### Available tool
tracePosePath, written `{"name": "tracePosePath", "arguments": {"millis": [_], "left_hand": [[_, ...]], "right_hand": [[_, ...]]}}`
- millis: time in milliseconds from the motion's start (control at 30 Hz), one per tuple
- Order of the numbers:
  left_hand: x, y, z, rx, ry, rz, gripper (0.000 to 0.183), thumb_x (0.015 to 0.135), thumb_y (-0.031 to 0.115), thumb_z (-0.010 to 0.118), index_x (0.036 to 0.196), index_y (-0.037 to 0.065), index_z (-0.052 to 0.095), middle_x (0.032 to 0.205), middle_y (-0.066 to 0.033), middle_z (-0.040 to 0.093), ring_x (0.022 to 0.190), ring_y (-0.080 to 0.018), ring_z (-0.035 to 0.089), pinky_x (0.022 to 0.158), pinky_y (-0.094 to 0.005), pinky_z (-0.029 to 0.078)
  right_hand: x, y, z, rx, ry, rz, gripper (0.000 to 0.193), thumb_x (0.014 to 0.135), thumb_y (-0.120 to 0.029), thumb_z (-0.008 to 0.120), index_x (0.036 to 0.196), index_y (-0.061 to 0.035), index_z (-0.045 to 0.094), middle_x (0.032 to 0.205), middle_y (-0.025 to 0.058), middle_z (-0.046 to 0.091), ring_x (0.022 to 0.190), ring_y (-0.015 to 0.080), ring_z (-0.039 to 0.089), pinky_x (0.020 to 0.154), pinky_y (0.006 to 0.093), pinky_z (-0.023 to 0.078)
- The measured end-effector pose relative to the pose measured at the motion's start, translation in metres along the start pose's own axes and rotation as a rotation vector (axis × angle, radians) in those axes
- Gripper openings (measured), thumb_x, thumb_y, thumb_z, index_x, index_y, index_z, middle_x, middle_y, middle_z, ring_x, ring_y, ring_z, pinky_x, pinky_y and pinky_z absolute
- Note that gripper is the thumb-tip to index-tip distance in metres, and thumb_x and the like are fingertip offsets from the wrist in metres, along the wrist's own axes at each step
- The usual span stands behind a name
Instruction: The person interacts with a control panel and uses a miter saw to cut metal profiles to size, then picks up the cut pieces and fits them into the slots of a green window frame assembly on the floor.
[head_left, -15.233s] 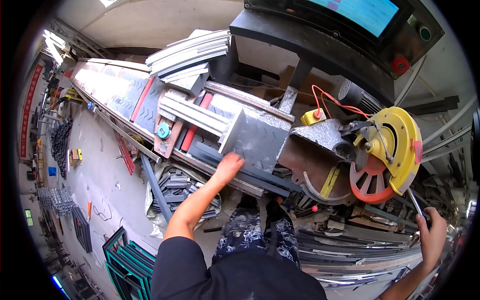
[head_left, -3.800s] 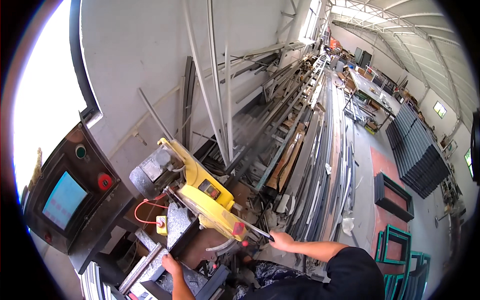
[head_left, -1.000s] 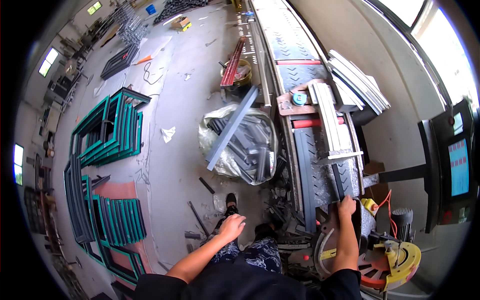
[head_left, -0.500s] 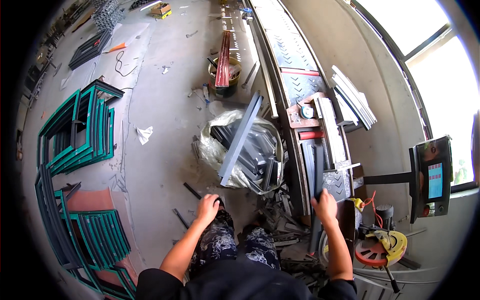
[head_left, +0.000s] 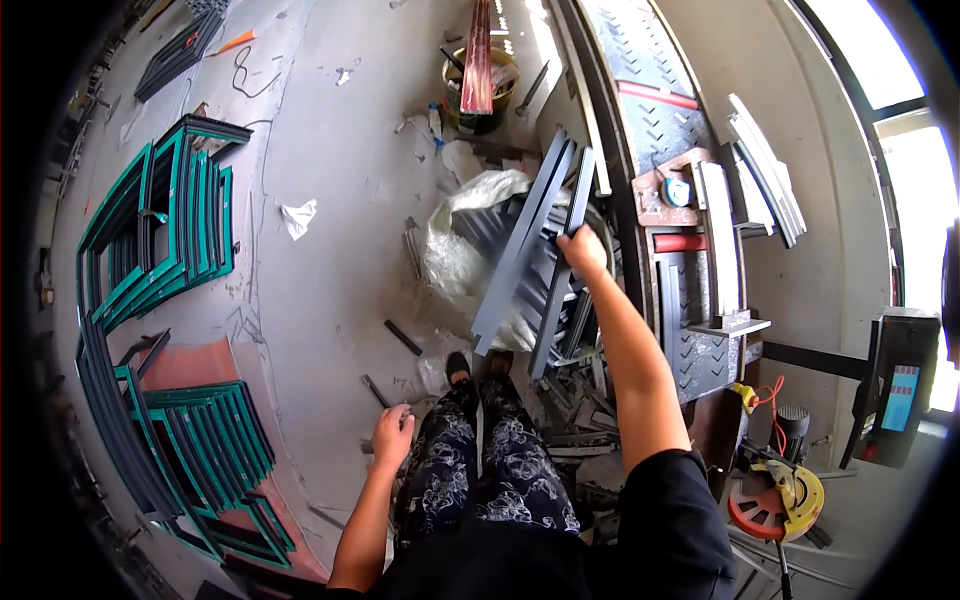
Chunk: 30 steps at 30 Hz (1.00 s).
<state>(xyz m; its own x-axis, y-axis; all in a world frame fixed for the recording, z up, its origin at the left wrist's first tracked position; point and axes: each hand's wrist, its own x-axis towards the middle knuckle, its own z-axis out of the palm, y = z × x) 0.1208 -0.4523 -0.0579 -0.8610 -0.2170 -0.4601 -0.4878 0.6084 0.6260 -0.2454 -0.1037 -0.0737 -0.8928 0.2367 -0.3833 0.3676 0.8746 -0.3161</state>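
Observation:
In my right hand (head_left: 583, 250) is a dark grey metal profile (head_left: 549, 325), its fingers closed around the upper part. This length slants over a translucent plastic sack (head_left: 450, 262) packed with grey profile pieces. Beside it, two or so long grey profiles (head_left: 520, 245) lie slanted across the top of the sack, close to the held one. My left hand (head_left: 393, 435) hangs low beside my left leg, holding nothing, its fingers loosely apart. Below it and ahead, short dark offcuts (head_left: 403, 337) lie on the floor.
A workbench (head_left: 650, 130) with chevron-marked plates runs along the right, carrying a tape measure (head_left: 676, 191) and profile pieces. A yellow-red saw (head_left: 775, 500) and a screen (head_left: 898, 395) stand nearer. Green-edged frames (head_left: 160, 240) are stacked left. A bucket (head_left: 485, 122) holds red strips; scraps (head_left: 580, 430) litter the floor.
My right hand has carried the dark profile from the bench edge left and forward over the sack. My left hand has dropped back slightly. The view has shifted.

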Motion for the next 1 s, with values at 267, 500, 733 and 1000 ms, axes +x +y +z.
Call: {"name": "tracePosePath", "arguments": {"millis": [267,500,733,1000], "left_hand": [[0.049,0.048,0.020,-0.087,-0.003,0.000,0.029,0.090,0.020,0.062,0.113,0.001,0.061,0.104,-0.0154,0.066,0.092,-0.0256,0.066,0.082,-0.0340,0.051],[0.159,0.143,0.060,-0.164,-0.065,0.013,0.061,0.089,0.036,0.067,0.132,-0.002,0.046,0.112,-0.0198,0.064,0.103,-0.0227,0.063,0.087,-0.0328,0.050],[0.179,0.169,0.119,-0.549,-0.312,-0.125,0.035,0.088,0.026,0.069,0.106,0.000,0.054,0.094,-0.0065,0.064,0.075,-0.0132,0.063,0.066,-0.0285,0.053],[0.106,0.112,0.138,-0.644,-0.341,-0.175,0.039,0.090,0.024,0.067,0.118,0.000,0.052,0.107,-0.0070,0.062,0.096,-0.0142,0.057,0.088,-0.0310,0.046]], "right_hand": [[0.016,0.010,0.032,0.068,0.155,-0.073,0.055,0.075,-0.046,0.073,0.098,0.0024,0.061,0.092,0.0235,0.066,0.090,0.0388,0.064,0.081,0.0442,0.050],[-0.043,0.033,0.056,0.284,0.203,-0.119,0.053,0.078,-0.033,0.073,0.117,-0.0016,0.055,0.101,0.0197,0.063,0.094,0.0350,0.061,0.084,0.0425,0.049],[-0.138,0.038,0.081,0.485,0.040,-0.016,0.065,0.078,-0.035,0.074,0.126,0.0023,0.049,0.104,0.0232,0.063,0.095,0.0365,0.062,0.084,0.0418,0.049],[-0.149,0.048,0.091,0.496,-0.109,0.057,0.069,0.077,-0.028,0.072,0.131,0.0040,0.044,0.112,0.0277,0.061,0.104,0.0411,0.060,0.089,0.0441,0.048]]}}
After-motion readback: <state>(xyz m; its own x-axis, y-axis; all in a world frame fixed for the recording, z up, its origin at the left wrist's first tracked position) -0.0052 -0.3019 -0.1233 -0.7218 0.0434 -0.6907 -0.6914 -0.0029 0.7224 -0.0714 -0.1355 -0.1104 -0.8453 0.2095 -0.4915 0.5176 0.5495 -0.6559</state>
